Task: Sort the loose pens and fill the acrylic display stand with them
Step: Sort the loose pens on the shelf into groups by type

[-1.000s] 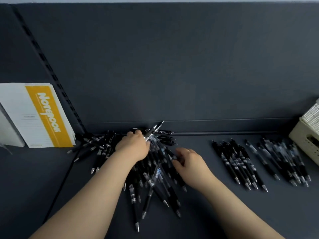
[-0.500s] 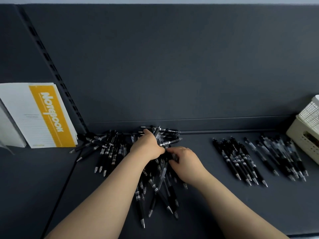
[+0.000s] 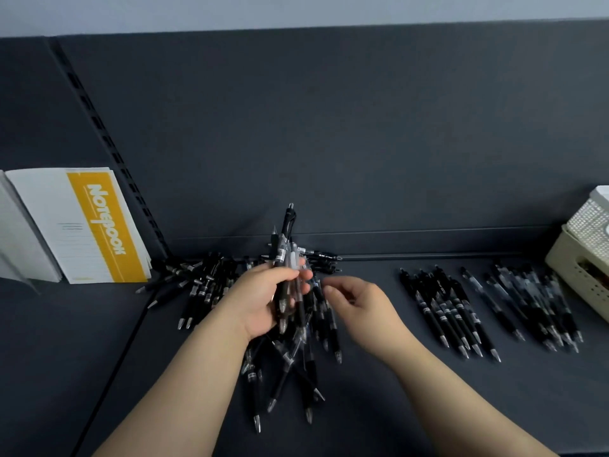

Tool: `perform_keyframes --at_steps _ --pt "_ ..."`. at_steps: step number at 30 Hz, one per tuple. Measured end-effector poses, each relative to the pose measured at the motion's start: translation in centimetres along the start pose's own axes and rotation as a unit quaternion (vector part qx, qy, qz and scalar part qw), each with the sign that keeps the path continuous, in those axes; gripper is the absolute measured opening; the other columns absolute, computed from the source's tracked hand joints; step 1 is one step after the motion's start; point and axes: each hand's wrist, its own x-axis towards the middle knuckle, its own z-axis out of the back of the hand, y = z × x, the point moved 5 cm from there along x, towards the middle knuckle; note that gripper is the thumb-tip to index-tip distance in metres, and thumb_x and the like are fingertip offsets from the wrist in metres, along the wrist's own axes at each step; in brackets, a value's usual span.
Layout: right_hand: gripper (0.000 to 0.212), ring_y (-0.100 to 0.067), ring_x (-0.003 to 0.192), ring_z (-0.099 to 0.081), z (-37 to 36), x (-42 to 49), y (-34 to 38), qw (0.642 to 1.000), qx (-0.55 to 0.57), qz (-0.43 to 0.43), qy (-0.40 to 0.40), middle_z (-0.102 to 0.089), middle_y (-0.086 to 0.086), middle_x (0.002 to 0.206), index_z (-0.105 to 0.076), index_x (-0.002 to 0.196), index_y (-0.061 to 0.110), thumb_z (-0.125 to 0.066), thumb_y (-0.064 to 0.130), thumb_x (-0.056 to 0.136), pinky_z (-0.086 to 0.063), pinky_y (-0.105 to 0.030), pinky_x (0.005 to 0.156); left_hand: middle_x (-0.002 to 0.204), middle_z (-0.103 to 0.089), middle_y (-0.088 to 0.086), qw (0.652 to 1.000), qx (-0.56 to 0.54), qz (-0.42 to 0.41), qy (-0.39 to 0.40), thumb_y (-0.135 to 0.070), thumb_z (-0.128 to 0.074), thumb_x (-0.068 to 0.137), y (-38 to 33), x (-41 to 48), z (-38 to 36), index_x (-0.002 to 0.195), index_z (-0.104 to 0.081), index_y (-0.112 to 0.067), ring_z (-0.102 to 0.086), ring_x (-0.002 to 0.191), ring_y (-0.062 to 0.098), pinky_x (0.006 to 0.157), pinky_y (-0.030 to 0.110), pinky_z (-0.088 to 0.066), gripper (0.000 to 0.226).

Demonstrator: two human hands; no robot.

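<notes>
Left hand: the left hand (image 3: 263,301) is held a little above the heap, its fingers and thumb wrapped round a bundle of black and clear-barrelled pens (image 3: 287,258).
Bundle: the pens stand close to upright in that grip, clicker ends up and silver tips poking out below the palm. One black pen reaches higher than the others.
Right hand: the right hand (image 3: 359,305) hangs just to the right of the bundle, fingers loosely bent and pointing towards it. I see nothing held between them, and I cannot tell whether the fingertips touch the pens.
Loose pile: a tangled heap of black click pens (image 3: 293,364) lies on the dark grey table (image 3: 428,407) straight under both hands. The pens cross at all angles; some fan out leftwards towards the notebook and others point their tips at the near edge.
Sorted row: right of the heap and well apart from it, a neat row of black pens with silver bands (image 3: 448,311) lies side by side, tips towards the near edge.
Second group: just beyond that row, a group of clear-barrelled pens (image 3: 534,301) lies the same way, nearly reaching the basket.
Basket: a cream plastic lattice basket (image 3: 573,272) sits at the far right, partly out of sight.
Notebook: a white notebook with a yellow band (image 3: 99,225) stands at the far left before the dark back panel (image 3: 329,143), beside a slotted metal upright (image 3: 108,150).
</notes>
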Motion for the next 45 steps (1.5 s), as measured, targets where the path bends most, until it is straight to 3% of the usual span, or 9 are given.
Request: perform_keyframes --at_steps 9,14,17,21,25,28,33,40,45 --pt "0.022 -0.028 0.076 -0.069 3.5 -2.5 -1.4 0.991 0.133 -0.023 0.027 -0.072 0.004 0.086 -0.067 0.097 0.029 -0.067 0.012 0.084 -0.055 -0.043 0.081 0.088 -0.069 0.008 0.996 -0.044 0.041 0.065 -0.017 -0.053 0.093 4.2 -1.5 -7.5 0.102 -0.071 -0.016 -0.061 0.058 0.01 0.048 0.022 -0.043 0.02" --pt "0.008 -0.016 0.064 -0.058 6.5 -3.8 -3.8 0.979 0.191 -0.074 0.013 -0.068 -0.003 0.071 -0.071 0.084 0.012 -0.063 0.01 0.086 -0.046 -0.027 0.063 0.105 -0.07 0.016 0.989 -0.03 0.062 0.128 -0.022 -0.05 0.095 6.5 -1.8 -11.4 0.113 -0.066 -0.009 -0.069 0.083 0.023 0.064 0.031 -0.057 0.027" --pt "0.008 -0.024 0.064 -0.053 8.4 -4.2 -5.0 0.977 0.192 -0.089 0.029 -0.06 -0.012 0.072 -0.066 0.084 0.0 -0.064 0.008 0.086 -0.042 -0.032 0.061 0.097 -0.07 0.016 0.983 -0.007 0.086 0.161 -0.025 -0.048 0.096 7.5 -1.9 -13.8 0.114 -0.064 -0.004 -0.069 0.075 0.023 0.063 0.031 -0.055 0.032" --pt "0.015 -0.011 0.042 -0.051 10.8 -4.7 -5.7 0.967 0.234 -0.088 0.047 -0.06 -0.001 0.056 -0.062 0.078 0.005 -0.054 -0.003 0.089 -0.04 -0.017 0.042 0.089 -0.069 0.015 0.981 0.002 0.096 0.167 -0.03 -0.048 0.096 8.6 -1.5 -16.5 0.11 -0.065 -0.007 -0.066 0.07 0.025 0.065 0.035 -0.052 0.032" --pt "0.014 -0.021 0.053 -0.054 13.1 -5.1 -7.2 0.966 0.234 -0.098 0.046 -0.061 -0.01 0.065 -0.066 0.081 0.005 -0.055 -0.002 0.088 -0.044 -0.027 0.046 0.083 -0.07 0.012 0.981 0.019 0.093 0.168 -0.03 -0.047 0.096 9.4 -1.3 -19.1 0.114 -0.063 -0.008 -0.067 0.07 0.026 0.064 0.037 -0.053 0.032" --pt "0.013 -0.023 0.061 -0.056 16.8 -4.5 -9.2 0.983 0.142 -0.116 -0.01 -0.064 -0.011 0.067 -0.067 0.072 0.01 -0.063 0.008 0.084 -0.045 -0.037 0.06 0.089 -0.066 0.009 0.986 0.057 0.072 0.139 -0.029 -0.047 0.097 9.8 -0.6 -20.4 0.117 -0.062 -0.02 -0.064 0.077 0.023 0.069 0.04 -0.054 0.027" --pt "0.036 -0.012 0.047 -0.037 25.2 -3.5 -10.8 0.952 -0.259 -0.122 -0.109 -0.041 -0.001 0.05 -0.035 0.053 0.014 -0.06 0.013 0.078 -0.029 -0.022 0.043 0.06 -0.046 0.0 0.99 0.135 0.025 0.044 -0.028 -0.048 0.097 10.1 1.1 -20.6 0.113 -0.06 -0.018 -0.039 0.047 0.009 0.05 0.028 -0.046 0.022" --pt "0.031 -0.021 0.059 -0.043 28.0 -1.8 -13.7 0.918 -0.349 -0.156 -0.109 -0.042 -0.003 0.058 -0.041 0.057 0.008 -0.061 0.015 0.081 -0.028 -0.026 0.045 0.06 -0.042 -0.001 0.994 0.109 0.01 0.002 -0.036 -0.046 0.097 10.0 1.5 -21.5 0.106 -0.056 -0.013 -0.033 0.048 0.009 0.044 0.023 -0.032 0.026" --pt "0.024 -0.034 0.09 -0.058 27.7 -2.0 -12.9 0.914 -0.352 -0.118 -0.165 -0.056 -0.015 0.099 -0.062 0.098 0.002 -0.058 0.023 0.086 -0.045 -0.034 0.073 0.065 -0.046 -0.001 0.998 0.063 0.023 0.001 -0.022 -0.051 0.097 9.9 1.5 -21.4 0.111 -0.059 -0.012 -0.038 0.051 0.009 0.047 0.023 -0.033 0.019"
